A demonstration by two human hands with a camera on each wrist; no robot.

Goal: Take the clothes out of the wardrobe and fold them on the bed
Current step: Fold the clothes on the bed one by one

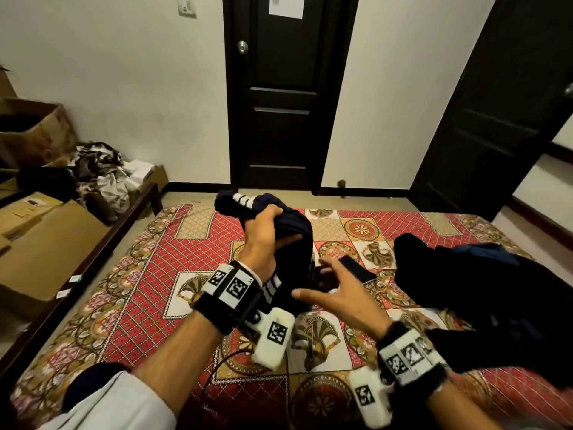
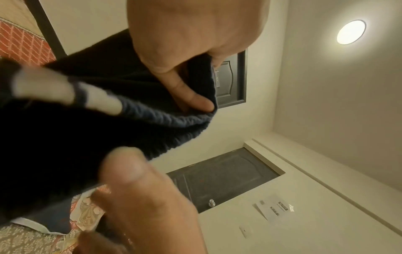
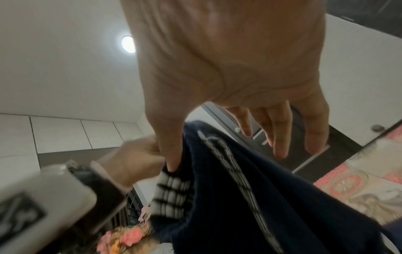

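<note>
My left hand [image 1: 273, 231] grips a dark navy knitted garment with white stripes [image 1: 291, 240] and holds it up above the bed [image 1: 155, 274]. In the left wrist view the fingers [image 2: 187, 89] and thumb curl round the bunched navy garment [image 2: 76, 134]. My right hand [image 1: 335, 290] is spread with straight fingers just below and right of the hanging cloth; its thumb touches the fabric in the right wrist view, where the navy garment [image 3: 250, 197] hangs under the open right hand [image 3: 250, 137]. A heap of dark clothes [image 1: 483, 299] lies on the right side of the bed.
The bed carries a red, patterned cover. Cardboard boxes [image 1: 40, 240] and crumpled clothes [image 1: 102, 169] sit on the floor to the left. A dark closed door [image 1: 288, 88] stands ahead, another dark door [image 1: 502, 113] at the right. A dark flat object [image 1: 358, 268] lies on the bed.
</note>
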